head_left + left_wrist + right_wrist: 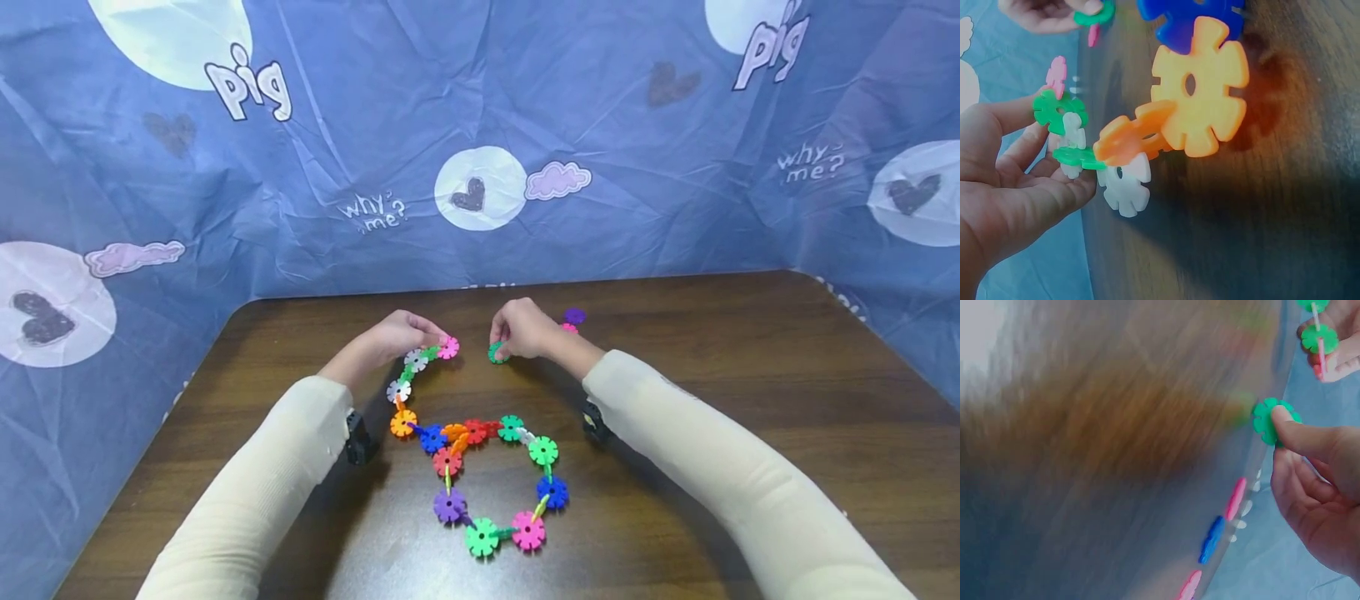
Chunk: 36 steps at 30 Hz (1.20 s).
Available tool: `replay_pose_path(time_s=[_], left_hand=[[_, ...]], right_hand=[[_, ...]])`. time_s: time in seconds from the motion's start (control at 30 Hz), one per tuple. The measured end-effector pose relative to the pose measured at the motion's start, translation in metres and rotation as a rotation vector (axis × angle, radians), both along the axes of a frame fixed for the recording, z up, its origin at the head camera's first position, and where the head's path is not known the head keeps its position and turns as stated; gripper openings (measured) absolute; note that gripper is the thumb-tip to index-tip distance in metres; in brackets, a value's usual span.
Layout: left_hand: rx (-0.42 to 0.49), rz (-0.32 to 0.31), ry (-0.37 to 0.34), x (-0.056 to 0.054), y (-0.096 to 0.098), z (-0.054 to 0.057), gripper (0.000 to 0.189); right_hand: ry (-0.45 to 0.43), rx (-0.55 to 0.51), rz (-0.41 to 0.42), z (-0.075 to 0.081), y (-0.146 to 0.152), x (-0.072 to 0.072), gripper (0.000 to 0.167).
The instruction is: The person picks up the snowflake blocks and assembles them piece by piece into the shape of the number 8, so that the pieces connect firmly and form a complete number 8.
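Note:
In the head view, my left hand [401, 335] pinches the pink notched plastic disc [448, 347] at the free end of a chain of interlocking discs. From there the chain runs through green discs, white discs [1125, 187] and an orange disc [403, 422] to a closed ring. Across a short gap, my right hand [523, 327] grips a single green disc [1266, 420] between thumb and fingers. The right wrist view shows that disc's notched face, with the thumb over part of it. Part of the chain lies across my left palm in the left wrist view.
The ring's near side, with a green disc [482, 537] and a pink disc [528, 531], lies on the brown wooden table [750, 375]. Beyond my right wrist sits a purple disc [574, 316] by a pink one. A blue printed cloth [480, 100] hangs behind.

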<state>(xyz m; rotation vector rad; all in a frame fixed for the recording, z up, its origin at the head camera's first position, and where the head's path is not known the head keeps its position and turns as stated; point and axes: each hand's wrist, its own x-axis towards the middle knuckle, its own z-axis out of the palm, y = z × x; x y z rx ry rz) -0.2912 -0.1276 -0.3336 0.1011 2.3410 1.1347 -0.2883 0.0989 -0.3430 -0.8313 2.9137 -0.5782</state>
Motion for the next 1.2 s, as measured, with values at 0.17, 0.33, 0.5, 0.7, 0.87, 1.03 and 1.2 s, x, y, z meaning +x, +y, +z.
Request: replay_pose_path(time_s=[0.17, 0.33, 0.5, 0.7, 0.87, 1.03, 1.2], left_hand=[[0.006, 0.009, 0.025, 0.001, 0.001, 0.0, 0.028], [0.009, 0.006, 0.063, 0.0, 0.002, 0.002, 0.029], [0.008, 0.01, 0.065, -0.003, 0.002, 0.004, 0.03], [0.031, 0.039, 0.051, -0.003, 0.002, 0.005, 0.031], [0.055, 0.079, 0.049, -0.002, 0.005, 0.004, 0.029], [0.125, 0.124, 0.03, -0.001, 0.011, 0.002, 0.032], [0.205, 0.177, -0.033, -0.001, 0.016, -0.002, 0.036]], right_hand=[[0.017, -0.204, -0.011, 0.0, -0.006, 0.01, 0.011], [-0.013, -0.3, -0.064, 0.0, -0.014, 0.018, 0.01], [0.028, -0.335, -0.087, 0.002, -0.018, 0.023, 0.011], [0.096, -0.36, -0.109, 0.0, -0.021, 0.024, 0.012], [0.107, -0.379, -0.122, -0.001, -0.022, 0.023, 0.011], [0.124, -0.403, -0.155, -0.003, -0.022, 0.022, 0.012], [0.16, -0.413, -0.186, -0.001, -0.025, 0.022, 0.013]])
